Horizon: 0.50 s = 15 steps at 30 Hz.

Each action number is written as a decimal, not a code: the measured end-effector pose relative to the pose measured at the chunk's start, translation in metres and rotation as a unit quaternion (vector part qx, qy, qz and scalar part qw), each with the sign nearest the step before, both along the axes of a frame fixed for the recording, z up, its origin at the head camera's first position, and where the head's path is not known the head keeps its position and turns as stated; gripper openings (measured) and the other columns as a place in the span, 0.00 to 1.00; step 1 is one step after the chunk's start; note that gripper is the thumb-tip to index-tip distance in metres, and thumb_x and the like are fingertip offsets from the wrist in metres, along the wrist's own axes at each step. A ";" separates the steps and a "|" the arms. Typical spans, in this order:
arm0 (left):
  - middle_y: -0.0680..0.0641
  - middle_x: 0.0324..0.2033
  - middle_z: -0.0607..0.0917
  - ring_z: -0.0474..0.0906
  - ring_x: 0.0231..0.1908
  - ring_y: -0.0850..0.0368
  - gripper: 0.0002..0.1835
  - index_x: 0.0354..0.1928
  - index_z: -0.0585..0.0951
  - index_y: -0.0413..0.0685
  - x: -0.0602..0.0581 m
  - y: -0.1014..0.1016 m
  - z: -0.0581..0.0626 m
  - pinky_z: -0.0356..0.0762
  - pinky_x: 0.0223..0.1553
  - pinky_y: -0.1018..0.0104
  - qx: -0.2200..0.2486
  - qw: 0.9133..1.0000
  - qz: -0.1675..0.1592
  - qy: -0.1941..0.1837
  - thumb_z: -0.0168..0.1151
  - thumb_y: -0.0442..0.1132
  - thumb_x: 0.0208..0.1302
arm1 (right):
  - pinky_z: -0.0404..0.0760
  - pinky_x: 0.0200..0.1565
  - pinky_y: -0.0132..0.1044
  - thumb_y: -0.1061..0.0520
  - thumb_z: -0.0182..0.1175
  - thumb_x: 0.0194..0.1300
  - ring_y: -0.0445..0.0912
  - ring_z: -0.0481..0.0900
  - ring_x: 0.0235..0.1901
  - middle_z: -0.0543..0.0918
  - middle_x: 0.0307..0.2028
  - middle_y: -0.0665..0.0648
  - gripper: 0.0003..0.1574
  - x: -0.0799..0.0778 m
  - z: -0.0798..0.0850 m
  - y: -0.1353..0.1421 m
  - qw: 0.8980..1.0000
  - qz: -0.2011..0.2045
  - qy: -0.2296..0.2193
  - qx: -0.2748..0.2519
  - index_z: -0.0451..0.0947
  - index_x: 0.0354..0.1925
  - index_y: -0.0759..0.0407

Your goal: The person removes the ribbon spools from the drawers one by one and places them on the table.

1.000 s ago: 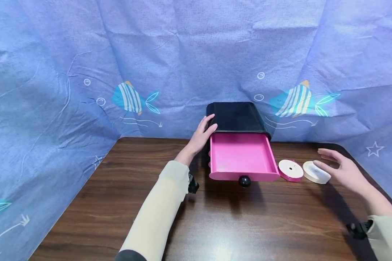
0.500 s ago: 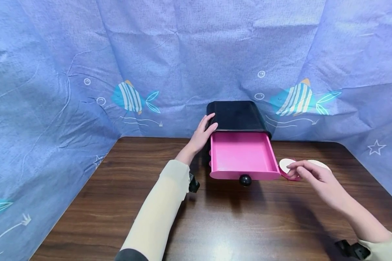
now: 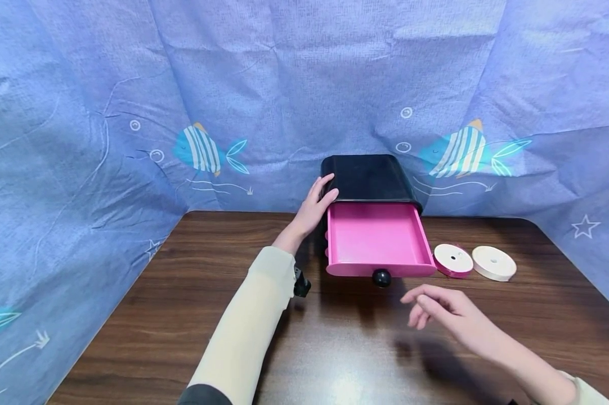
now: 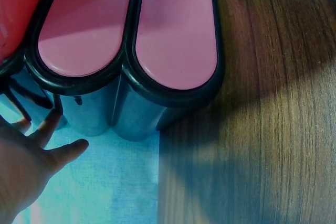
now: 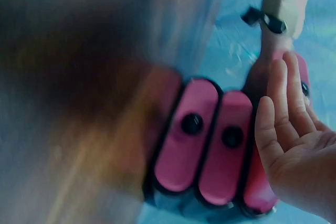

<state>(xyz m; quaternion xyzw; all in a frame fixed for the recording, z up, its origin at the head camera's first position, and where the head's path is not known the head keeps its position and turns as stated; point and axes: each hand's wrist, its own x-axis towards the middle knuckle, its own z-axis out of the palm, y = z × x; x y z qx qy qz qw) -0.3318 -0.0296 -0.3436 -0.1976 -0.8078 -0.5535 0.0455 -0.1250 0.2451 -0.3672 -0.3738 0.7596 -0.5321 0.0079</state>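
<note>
A black drawer cabinet (image 3: pixel 367 177) with pink fronts stands at the back of the table. Its top pink drawer (image 3: pixel 377 233) is pulled out, bare inside, with a black round knob (image 3: pixel 381 278) on its front. My left hand (image 3: pixel 312 211) rests with spread fingers against the cabinet's upper left edge. In front of the drawer, to the right of the knob, my right hand (image 3: pixel 451 312) hovers over the table with loosely bent fingers and nothing in them. The right wrist view shows several lower drawer fronts (image 5: pixel 186 135) with black knobs beside that hand.
Two ribbon spools lie to the right of the drawer: one with a pink edge (image 3: pixel 453 259), the other all white (image 3: pixel 494 262). The brown wooden table (image 3: pixel 183 315) meets a blue fish-print cloth (image 3: pixel 294 101) behind and at the left.
My right hand has moved left and toward me, from above the white spool, across the pink-edged spool, to in front of the drawer. The left hand stays on the cabinet.
</note>
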 end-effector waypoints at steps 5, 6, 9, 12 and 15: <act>0.44 0.75 0.48 0.43 0.73 0.52 0.31 0.73 0.62 0.63 0.001 -0.001 0.001 0.46 0.68 0.46 0.000 1.000 0.001 -0.001 0.49 0.57 0.70 | 0.82 0.32 0.41 0.69 0.37 0.76 0.51 0.82 0.26 0.85 0.29 0.61 0.17 -0.003 -0.009 -0.020 0.997 0.007 -0.081 -0.012 0.70 0.53 0.74; 0.44 0.75 0.48 0.43 0.73 0.52 0.31 0.73 0.62 0.63 0.001 -0.001 0.001 0.46 0.68 0.45 0.001 1.000 0.000 -0.001 0.49 0.57 0.70 | 0.81 0.32 0.41 0.68 0.37 0.77 0.51 0.82 0.25 0.85 0.29 0.62 0.17 -0.003 -0.010 -0.024 0.995 0.001 -0.098 -0.013 0.69 0.54 0.75; 0.44 0.75 0.48 0.43 0.73 0.52 0.31 0.73 0.62 0.62 0.002 -0.001 0.001 0.46 0.68 0.45 0.002 1.000 -0.001 -0.001 0.49 0.57 0.70 | 0.80 0.31 0.40 0.63 0.38 0.79 0.50 0.82 0.25 0.85 0.28 0.60 0.19 -0.005 -0.013 -0.036 0.991 -0.030 -0.133 -0.015 0.69 0.54 0.75; 0.44 0.75 0.48 0.43 0.73 0.52 0.31 0.73 0.62 0.62 0.002 -0.001 0.001 0.46 0.68 0.45 0.004 1.000 -0.002 0.001 0.49 0.56 0.70 | 0.79 0.30 0.39 0.59 0.39 0.79 0.50 0.82 0.23 0.85 0.27 0.60 0.21 -0.006 -0.014 -0.045 0.988 -0.059 -0.145 -0.020 0.69 0.54 0.76; 0.44 0.75 0.48 0.42 0.73 0.52 0.31 0.73 0.62 0.62 0.002 0.000 0.001 0.46 0.68 0.45 0.003 1.000 -0.003 0.002 0.48 0.56 0.70 | 0.78 0.28 0.39 0.59 0.38 0.79 0.51 0.81 0.22 0.84 0.25 0.61 0.22 -0.007 -0.015 -0.052 0.986 -0.074 -0.145 -0.033 0.70 0.53 0.77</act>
